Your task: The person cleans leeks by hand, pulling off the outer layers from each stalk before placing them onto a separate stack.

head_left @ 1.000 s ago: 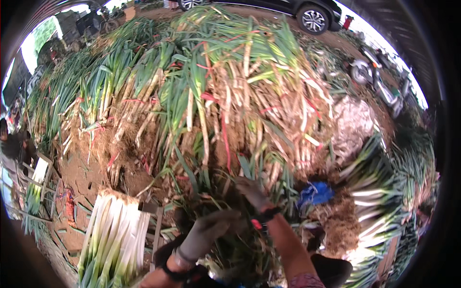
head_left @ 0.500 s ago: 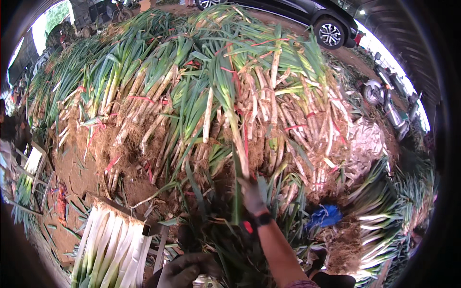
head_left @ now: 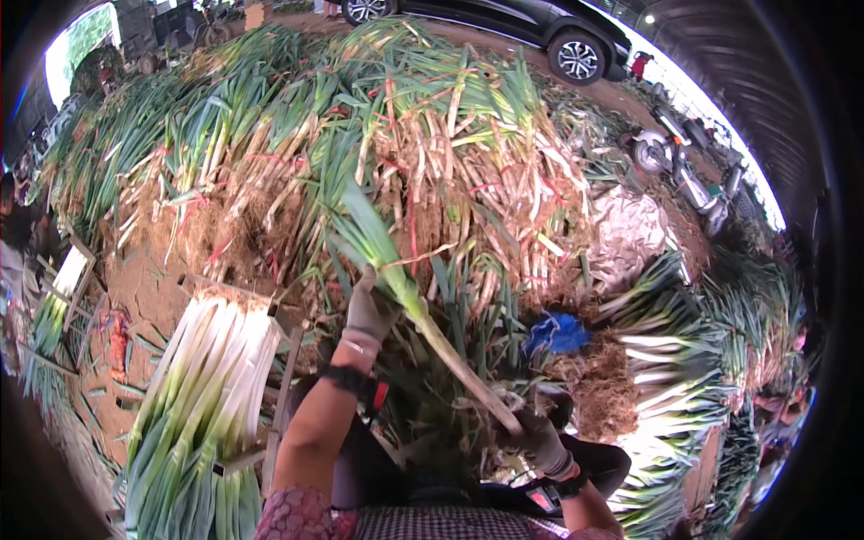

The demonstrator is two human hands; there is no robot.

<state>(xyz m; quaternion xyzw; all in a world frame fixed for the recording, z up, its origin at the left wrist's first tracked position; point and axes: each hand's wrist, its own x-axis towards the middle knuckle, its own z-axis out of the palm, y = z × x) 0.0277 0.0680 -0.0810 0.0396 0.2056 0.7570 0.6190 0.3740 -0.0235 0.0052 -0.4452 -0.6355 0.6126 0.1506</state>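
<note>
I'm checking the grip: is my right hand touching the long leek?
Touching: the head view shows the right hand closed around the pale lower end of the long leek.

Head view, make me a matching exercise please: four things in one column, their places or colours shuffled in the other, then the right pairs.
Things:
1. right hand
2. car
3. crumpled material
4. racked leeks

Places or colours:
A. blue, lying right of the held leek
B. lower left, white ends toward the picture's top
C. gripping the held leek's pale end
D. black, beyond the big pile

Pairs: 1-C, 2-D, 3-A, 4-B
</note>
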